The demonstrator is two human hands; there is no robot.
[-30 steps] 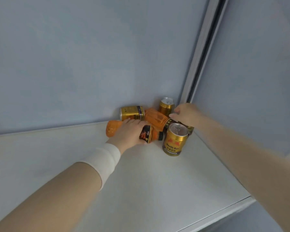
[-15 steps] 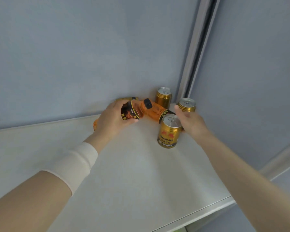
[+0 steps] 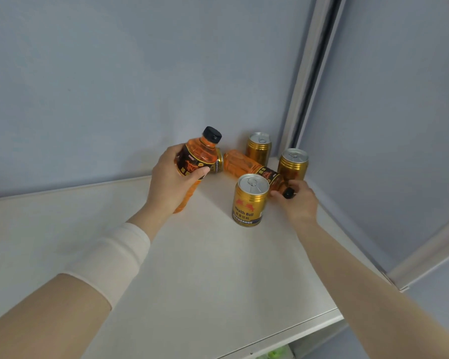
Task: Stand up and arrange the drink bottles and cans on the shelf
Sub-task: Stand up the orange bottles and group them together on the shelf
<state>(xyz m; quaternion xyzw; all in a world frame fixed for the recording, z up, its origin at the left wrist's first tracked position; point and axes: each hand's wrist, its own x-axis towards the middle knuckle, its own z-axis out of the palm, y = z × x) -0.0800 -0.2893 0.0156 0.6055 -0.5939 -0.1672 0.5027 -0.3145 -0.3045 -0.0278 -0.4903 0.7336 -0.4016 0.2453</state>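
Observation:
My left hand (image 3: 170, 181) grips an orange drink bottle (image 3: 198, 156) with a black cap, tilted nearly upright above the white shelf (image 3: 192, 268). A second orange bottle (image 3: 246, 164) lies on its side; my right hand (image 3: 297, 200) holds it at its black-capped neck. Three gold cans stand upright: a near can (image 3: 250, 200), a right can (image 3: 293, 163) and a back can (image 3: 259, 147) in the corner. Another gold can (image 3: 217, 161) lies on its side behind the held bottle, mostly hidden.
Blue-grey walls close the shelf at the back and right, with a pale vertical rail (image 3: 306, 81) in the corner. The shelf's front edge (image 3: 283, 335) runs along the lower right. Something green (image 3: 275, 354) shows below it.
My left hand has lifted its bottle from lying flat to nearly upright. My right hand let go of the right can, now standing, and moved onto the lying bottle's neck.

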